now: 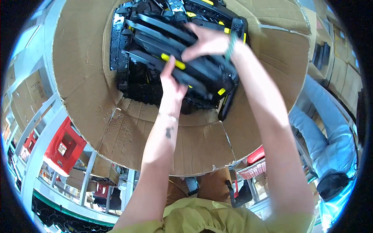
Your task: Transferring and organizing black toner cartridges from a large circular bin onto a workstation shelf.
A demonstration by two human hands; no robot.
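Several long black plastic panels (155,37) lie slanted, side by side, in a large cardboard box (132,145). My left hand (171,83) grips the nearest panel, its thumb pressed beside a yellow label (173,61) and its other fingers hidden under the edge. Across the top of the group reaches my right hand (208,42), somewhat blurred, with the thumb on the near side and the fingers on the far side of the panels. A green band circles the right wrist. More black plastic parts (119,42) with yellow labels are packed beneath and around.
The box's cut cardboard wall curves around both forearms. Outside at left stand a metal frame (29,155) and a red plastic bin (66,147). A person in light blue clothes (330,132) is at the right. Stacked cartons (342,66) line the right edge.
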